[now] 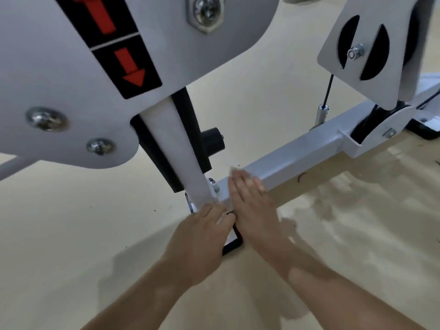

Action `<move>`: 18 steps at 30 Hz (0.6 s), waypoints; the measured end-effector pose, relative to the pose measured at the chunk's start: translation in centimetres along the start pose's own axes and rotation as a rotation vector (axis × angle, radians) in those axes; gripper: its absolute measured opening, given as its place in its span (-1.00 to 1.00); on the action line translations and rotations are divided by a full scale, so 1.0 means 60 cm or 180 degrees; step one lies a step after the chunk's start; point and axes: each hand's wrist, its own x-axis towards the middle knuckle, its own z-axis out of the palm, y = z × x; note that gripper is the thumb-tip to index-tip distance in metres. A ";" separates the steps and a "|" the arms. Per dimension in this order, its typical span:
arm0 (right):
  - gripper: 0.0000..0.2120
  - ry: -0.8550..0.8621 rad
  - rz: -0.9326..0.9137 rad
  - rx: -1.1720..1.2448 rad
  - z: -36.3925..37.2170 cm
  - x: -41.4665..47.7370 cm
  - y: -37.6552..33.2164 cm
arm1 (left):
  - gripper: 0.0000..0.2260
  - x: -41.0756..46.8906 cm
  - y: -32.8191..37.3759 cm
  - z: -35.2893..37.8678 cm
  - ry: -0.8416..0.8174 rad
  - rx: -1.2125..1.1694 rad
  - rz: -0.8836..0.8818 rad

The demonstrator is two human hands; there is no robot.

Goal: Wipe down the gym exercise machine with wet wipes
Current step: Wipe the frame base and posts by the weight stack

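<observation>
The gym machine's grey square-section steel base beam [297,156] runs low across the beige floor [71,222], from the foot of a slanted grey upright post [176,148] at the centre towards the upper right. The right hand [252,206] lies flat on the near end of this beam with its fingers straight and together, pressing a white wet wipe [234,169] against the top face; only a small edge of the wipe shows beyond the fingertips. The left hand [204,225] sits just beside it at the joint where post and beam meet, its fingers bent against the metal. Whether it grasps anything there cannot be told, as the fingers are blurred. Below both hands a black rubber end cap [232,245] rests on the floor. A large grey cover plate [59,79] fills the upper left, carrying a black label with red arrows [128,67] and several bolts. A black rubber stop [212,141] juts out behind the post. At the upper right a grey pulley bracket [364,48] hangs over the beam, with a thin black cable [327,91] dropping from it to the beam.
</observation>
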 end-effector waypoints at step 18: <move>-0.94 0.0561 0.3471 0.4184 -0.092 -0.003 -0.035 | -0.64 -0.012 0.051 0.015 0.0405 -0.2782 -0.1565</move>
